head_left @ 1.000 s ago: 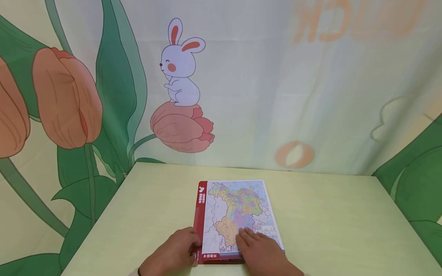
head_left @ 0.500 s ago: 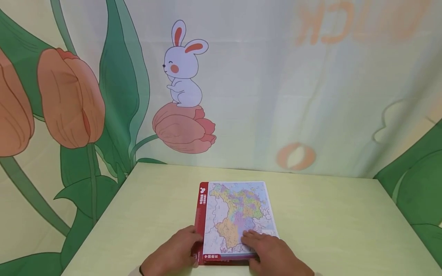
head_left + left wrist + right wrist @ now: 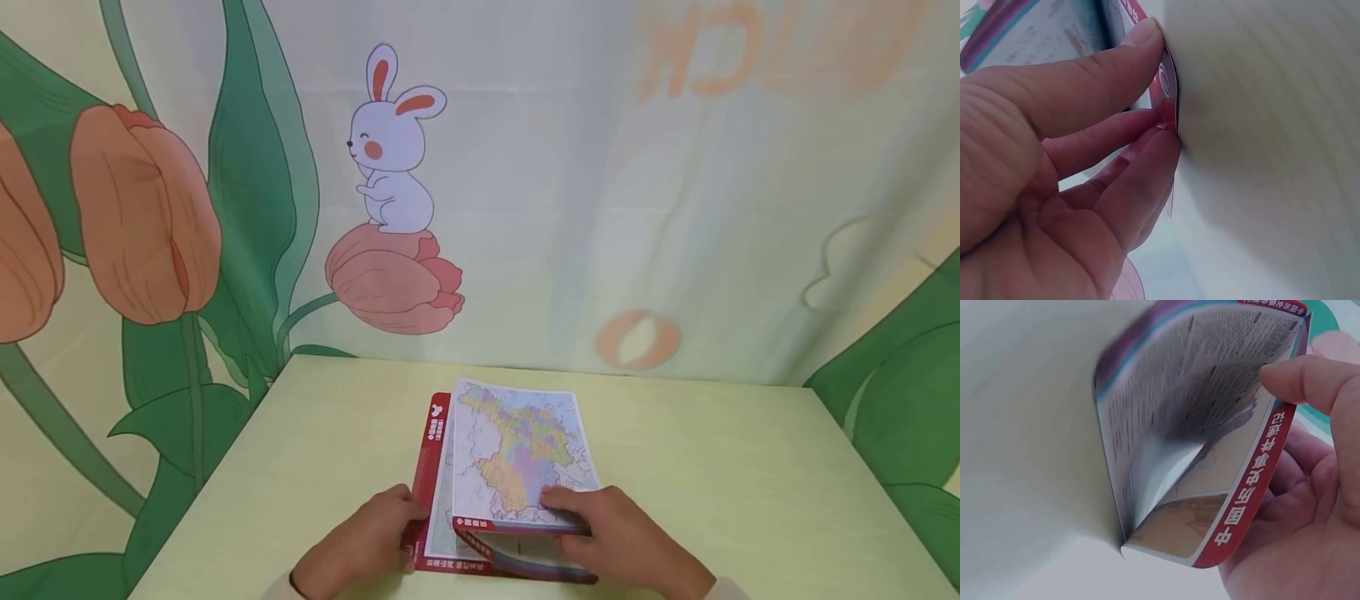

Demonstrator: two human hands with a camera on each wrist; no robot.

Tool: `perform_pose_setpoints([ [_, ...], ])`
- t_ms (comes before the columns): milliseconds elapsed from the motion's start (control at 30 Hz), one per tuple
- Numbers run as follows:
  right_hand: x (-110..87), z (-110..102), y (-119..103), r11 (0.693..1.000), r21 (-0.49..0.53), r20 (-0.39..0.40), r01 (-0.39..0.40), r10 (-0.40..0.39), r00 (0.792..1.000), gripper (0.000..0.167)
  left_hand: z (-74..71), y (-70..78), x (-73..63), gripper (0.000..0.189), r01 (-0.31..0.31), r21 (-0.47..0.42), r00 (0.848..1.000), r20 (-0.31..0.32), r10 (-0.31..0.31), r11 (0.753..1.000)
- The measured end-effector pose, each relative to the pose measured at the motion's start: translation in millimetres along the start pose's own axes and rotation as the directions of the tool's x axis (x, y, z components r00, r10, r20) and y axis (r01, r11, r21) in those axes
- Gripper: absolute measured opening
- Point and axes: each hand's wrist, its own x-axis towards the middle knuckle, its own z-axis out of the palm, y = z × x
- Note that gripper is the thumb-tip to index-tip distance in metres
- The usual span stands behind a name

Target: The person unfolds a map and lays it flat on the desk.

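Note:
A folded map point(image 3: 510, 458) with a red left border point(image 3: 429, 454) lies on the table, a coloured map printed on its top leaf. At the near left, my left hand point(image 3: 363, 537) pinches the red border, thumb and fingers meeting at its edge in the left wrist view. My right hand point(image 3: 630, 533) grips the top leaves at the near right, fingers over the print and thumb in the gap. Those leaves are raised and bowed, and a lower panel point(image 3: 442, 533) shows beneath. In the right wrist view a text-covered panel point(image 3: 1147, 394) arches over another with a red strip point(image 3: 1244, 494).
The pale yellow table point(image 3: 720, 467) extends to both sides of the map. Behind it hangs a curtain point(image 3: 540, 208) printed with a rabbit and tulips, more tulips and leaves at the left.
My right hand lay flat on the map; it has slid right, taken hold of the near right edge and lifted the upper leaves. The left hand stays at the red border.

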Motion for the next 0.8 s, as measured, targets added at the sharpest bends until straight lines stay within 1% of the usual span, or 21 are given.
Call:
perform_pose_setpoints([
  [100,-3.2,-8.1,2.5,0.999,0.022,-0.043,0.027,-0.026,0.999,0.045,-2.3,-2.9,-1.8,0.062,0.035,-0.012,0.999,0.004,-0.035,0.999],
  [200,-7.0,-16.8,3.9,0.997,0.07,-0.064,0.029,-0.024,0.998,0.045,-5.2,-7.2,-4.4,0.064,0.049,-0.019,0.999,-0.002,-0.049,0.999],
  [300,-10.7,-27.6,3.7,0.994,0.11,-0.059,-0.008,0.015,0.998,0.045,-7.4,-12.4,-5.7,0.063,0.062,-0.017,0.998,-0.005,-0.062,0.998],
  [400,-14.9,-38.7,3.4,0.99,0.134,-0.072,-0.036,0.046,0.996,0.042,-8.7,-17.7,-8.1,0.061,0.067,-0.018,0.998,-0.006,-0.067,0.998],
  [467,-18.4,-46.6,4.4,0.988,0.147,-0.084,-0.043,0.056,0.995,0.042,-9.6,-21.8,-9.8,0.06,0.067,-0.02,0.998,-0.005,-0.067,0.998],
  [600,-27.9,-61.0,9.6,0.985,0.165,-0.118,-0.043,0.063,0.991,0.041,-13.5,-30.1,-14.5,0.064,0.074,-0.039,0.997,-0.019,-0.075,0.996],
  [733,-40.8,-70.5,15.7,0.978,0.2,-0.136,-0.065,0.094,0.986,0.042,-18.2,-38.4,-20.1,0.07,0.1,-0.033,0.994,-0.031,-0.101,0.994],
  [800,-48.9,-74.6,17.7,0.974,0.215,-0.143,-0.072,0.105,0.984,0.043,-20.3,-43.1,-23.6,0.07,0.112,-0.024,0.993,-0.038,-0.113,0.993],
])
